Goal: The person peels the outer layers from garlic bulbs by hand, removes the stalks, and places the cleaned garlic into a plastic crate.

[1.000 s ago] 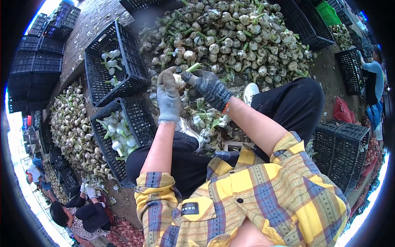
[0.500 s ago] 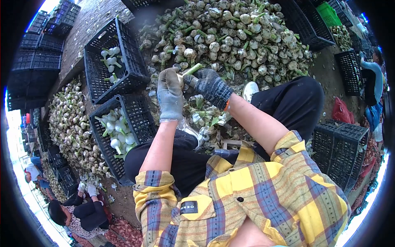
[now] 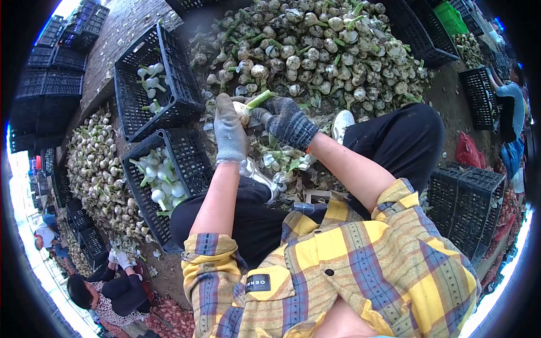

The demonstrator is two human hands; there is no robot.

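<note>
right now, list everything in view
dirty bulbs: many, whitish, heaps ahead, left
clean bulbs: many, white, two left crates
held bulb: one, white, between hands
black crates: many, both sides
green crate: one, upper right
bag: one, red, right
leaf scraps: many, whitish, centre
reddish pile: one, bottom left
other people: several, mixed colours, edges
shirt: one, yellow plaid, bottom
trousers: one, black, centre
shoes: two, white, centre
left hand: one, grey glove, at bulb
right hand: one, dark glove, at bulb

I count: main bulb heap, ahead of the knees; far crate and near crate, left of it, bulbs in both; second heap, farther left; bag, rightward.
</note>
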